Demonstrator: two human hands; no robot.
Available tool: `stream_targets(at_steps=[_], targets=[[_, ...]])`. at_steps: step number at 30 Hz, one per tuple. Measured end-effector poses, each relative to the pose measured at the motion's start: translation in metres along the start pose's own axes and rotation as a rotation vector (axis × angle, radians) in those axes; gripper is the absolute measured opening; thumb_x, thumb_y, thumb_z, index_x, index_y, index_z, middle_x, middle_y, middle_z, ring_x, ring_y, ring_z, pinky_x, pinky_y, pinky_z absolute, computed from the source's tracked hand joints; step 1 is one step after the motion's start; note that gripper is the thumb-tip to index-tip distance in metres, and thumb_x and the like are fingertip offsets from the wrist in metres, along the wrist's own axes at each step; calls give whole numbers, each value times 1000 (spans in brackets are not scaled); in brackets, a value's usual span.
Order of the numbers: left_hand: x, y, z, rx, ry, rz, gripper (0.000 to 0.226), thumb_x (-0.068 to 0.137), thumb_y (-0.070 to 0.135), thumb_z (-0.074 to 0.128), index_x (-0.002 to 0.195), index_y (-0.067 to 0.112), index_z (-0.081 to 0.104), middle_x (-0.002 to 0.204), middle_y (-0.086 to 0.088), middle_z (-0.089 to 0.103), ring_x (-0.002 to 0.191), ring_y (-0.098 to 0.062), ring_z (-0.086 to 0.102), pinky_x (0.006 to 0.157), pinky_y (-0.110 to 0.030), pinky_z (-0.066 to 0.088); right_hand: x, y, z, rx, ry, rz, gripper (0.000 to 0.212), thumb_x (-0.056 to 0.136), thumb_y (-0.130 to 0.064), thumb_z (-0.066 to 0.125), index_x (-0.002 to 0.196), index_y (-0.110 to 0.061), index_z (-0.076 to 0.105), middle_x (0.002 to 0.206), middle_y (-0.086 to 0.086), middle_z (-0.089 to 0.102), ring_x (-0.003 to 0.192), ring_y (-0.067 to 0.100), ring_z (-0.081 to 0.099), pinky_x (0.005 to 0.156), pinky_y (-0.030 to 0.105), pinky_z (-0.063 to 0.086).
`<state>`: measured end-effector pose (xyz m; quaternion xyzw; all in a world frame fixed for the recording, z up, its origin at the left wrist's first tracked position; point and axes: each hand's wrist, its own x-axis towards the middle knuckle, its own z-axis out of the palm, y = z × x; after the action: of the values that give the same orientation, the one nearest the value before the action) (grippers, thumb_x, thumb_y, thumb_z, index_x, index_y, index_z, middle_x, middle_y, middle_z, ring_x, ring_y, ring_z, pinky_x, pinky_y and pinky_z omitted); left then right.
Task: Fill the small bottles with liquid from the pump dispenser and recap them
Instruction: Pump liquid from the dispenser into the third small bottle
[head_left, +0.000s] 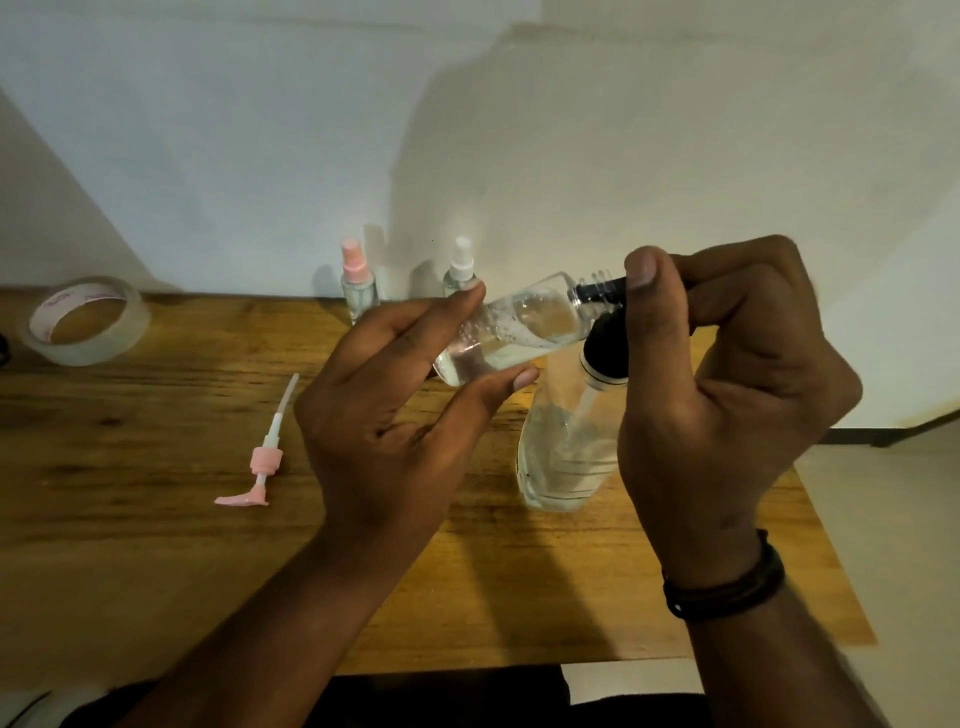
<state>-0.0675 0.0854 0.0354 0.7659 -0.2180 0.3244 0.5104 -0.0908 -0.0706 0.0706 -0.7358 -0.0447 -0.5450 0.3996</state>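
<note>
My left hand (400, 395) holds a small clear bottle (519, 325) tilted almost on its side, its threaded open neck pointing right, partly filled with clear liquid. The black nozzle of the pump dispenser (605, 343) sits inside that neck. My right hand (727, 379) grips the black pump head, thumb on top of the spout. The dispenser's clear body (563, 457) stands on the wooden table (156, 519) below the pump. A loose pink pump cap (265, 457) with its tube lies flat on the table to the left.
Two small capped spray bottles stand at the back by the wall, one with a pink top (357, 283) and one with a white top (460, 270). A roll of clear tape (85, 319) lies at the far left. The table's right edge (831, 545) is close to my right wrist.
</note>
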Motion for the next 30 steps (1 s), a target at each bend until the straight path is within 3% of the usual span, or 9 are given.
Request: stream_targets(at_steps=[6, 16, 23, 30], targets=[[1, 5, 1, -2, 9, -1, 48, 88, 32, 80, 127, 11, 62, 117, 19, 57, 101, 20, 53, 90, -3, 41, 6, -3, -4, -23, -5, -33, 28, 99, -2, 65, 71, -2, 63, 75, 4, 62, 72, 15, 58, 71, 21, 42], [2, 4, 2, 55, 5, -26, 48, 87, 32, 82, 127, 12, 64, 113, 13, 60, 101, 17, 53, 89, -2, 39, 1, -2, 1, 10, -1, -6, 20, 98, -1, 66, 78, -6, 64, 81, 2, 61, 77, 12, 60, 72, 23, 45], [1, 5, 1, 17, 29, -8, 48, 86, 25, 84, 125, 5, 66, 109, 3, 65, 84, 18, 51, 84, -3, 39, 8, -9, -3, -34, -13, -52, 21, 99, -5, 66, 82, -15, 59, 79, -3, 59, 75, 11, 59, 72, 24, 45], [2, 4, 0, 35, 26, -3, 46, 86, 27, 84, 124, 6, 66, 111, 4, 63, 91, 17, 52, 86, -3, 40, 0, -2, 1, 1, 4, 3, 22, 98, -3, 65, 76, -5, 63, 80, 2, 60, 78, 9, 59, 74, 20, 45]])
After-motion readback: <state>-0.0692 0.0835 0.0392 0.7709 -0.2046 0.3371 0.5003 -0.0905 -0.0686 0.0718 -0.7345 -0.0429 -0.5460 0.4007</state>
